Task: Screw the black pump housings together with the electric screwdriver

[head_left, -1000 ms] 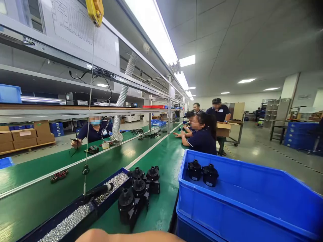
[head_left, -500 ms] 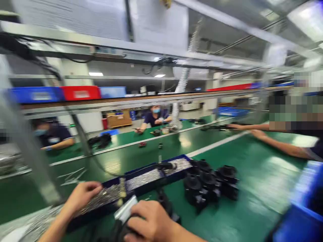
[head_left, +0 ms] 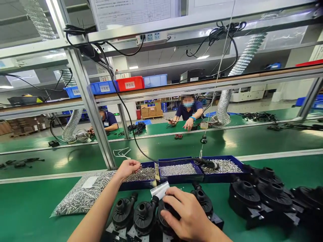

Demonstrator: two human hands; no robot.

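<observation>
My left hand (head_left: 129, 168) reaches into the left compartment of a dark blue tray (head_left: 161, 183), fingers bent down onto the small silver screws (head_left: 143, 174). My right hand (head_left: 188, 215) rests on top of a black pump housing (head_left: 166, 220) in a row of such housings (head_left: 133, 215) at the near edge. A small silver-white strip (head_left: 159, 190) lies just in front of its fingers. The tray's other two compartments also hold screws (head_left: 178, 169).
A clear bag of screws (head_left: 83, 196) lies left of the tray. More black pump housings (head_left: 262, 196) are grouped at right. An electric screwdriver (head_left: 205, 163) hangs on a cord over the tray. A slanted metal post (head_left: 92, 107) rises behind. Two people sit across the green belt.
The view has swung left and down from the blue bin and the aisle to the screw tray. My left hand has moved onto the screws and my right hand has settled on a housing.
</observation>
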